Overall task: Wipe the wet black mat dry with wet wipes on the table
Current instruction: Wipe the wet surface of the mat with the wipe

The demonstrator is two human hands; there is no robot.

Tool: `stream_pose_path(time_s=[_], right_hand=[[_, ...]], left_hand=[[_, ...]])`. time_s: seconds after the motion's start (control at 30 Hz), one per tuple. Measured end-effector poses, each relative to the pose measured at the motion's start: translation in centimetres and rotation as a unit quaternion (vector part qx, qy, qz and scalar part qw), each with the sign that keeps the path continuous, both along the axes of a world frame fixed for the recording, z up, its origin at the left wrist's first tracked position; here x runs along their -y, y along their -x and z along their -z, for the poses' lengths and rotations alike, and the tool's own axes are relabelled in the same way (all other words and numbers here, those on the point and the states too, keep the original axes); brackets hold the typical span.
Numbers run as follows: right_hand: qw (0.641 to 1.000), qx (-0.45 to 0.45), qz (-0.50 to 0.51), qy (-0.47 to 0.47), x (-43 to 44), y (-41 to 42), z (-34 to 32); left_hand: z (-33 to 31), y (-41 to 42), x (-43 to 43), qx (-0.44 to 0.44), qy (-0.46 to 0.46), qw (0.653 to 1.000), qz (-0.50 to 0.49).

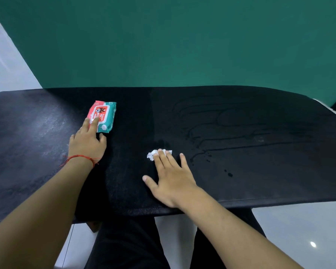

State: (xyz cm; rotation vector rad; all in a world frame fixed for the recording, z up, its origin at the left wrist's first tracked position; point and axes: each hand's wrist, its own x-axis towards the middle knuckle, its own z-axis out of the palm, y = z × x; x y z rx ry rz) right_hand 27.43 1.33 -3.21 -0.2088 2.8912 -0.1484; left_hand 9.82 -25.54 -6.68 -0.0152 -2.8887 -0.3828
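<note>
Black mat (pixel 241 171) covers worktop, long axis left-right, water streaks on right half. Right hand (pixel 171 175) flat, straight fingers pressing crumpled white wipe (pixel 153 153) mid-mat. Left hand (pixel 87 140) relaxed, fingers resting on wipes pack (pixel 105 113), pack long axis pointing away.

from our right hand (pixel 171 175), the black mat (pixel 260 171) offers open room from one round to four o'clock, with only water streaks (pixel 231 137) on it. at ten o'clock the wipes pack (pixel 105 113) stands in the way, our left hand (pixel 86 142) resting on its near end. a crumpled wipe (pixel 150 154) lies under our fingertips (pixel 166 153) at twelve. the green wall (pixel 182 45) closes the far edge.
</note>
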Motion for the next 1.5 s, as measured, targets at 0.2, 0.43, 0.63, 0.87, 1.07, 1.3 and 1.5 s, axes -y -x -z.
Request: stream_pose_path(time_s=[0.2, 0.43, 0.63, 0.87, 1.07, 1.3, 1.5], right_hand=[[0.999, -0.028, 0.012, 0.029, -1.0, -0.8, -0.1], [0.997, -0.046, -0.027, 0.054, -0.3, -6.5, -0.1], [0.996, -0.082, -0.011, 0.047, 1.2, -9.8, 1.0], [0.999, -0.041, -0.015, 0.018, 0.5, -5.8, 0.3], [1.0, -0.027, -0.002, 0.001, -0.2, -0.2, 0.3], [1.0, -0.01, 0.016, -0.016, 0.0, 4.5, 0.6], [0.999, 0.01, 0.031, -0.015, 0.2, 7.3, 0.3]], left_hand=[[0.0, -0.1, -0.1, 0.004, 0.002, 1.0, -0.004], [-0.1, -0.1, -0.1, 0.002, 0.002, 1.0, -0.003], [-0.1, 0.0, 0.0, 0.006, 0.003, 1.0, -0.001], [0.0, -0.1, -0.1, 0.001, 0.002, 1.0, -0.003], [-0.1, -0.1, -0.1, 0.005, 0.003, 1.0, -0.004], [-0.1, -0.1, -0.1, 0.005, 0.005, 1.0, -0.003], [-0.2, -0.1, -0.2, 0.006, 0.006, 1.0, -0.005]])
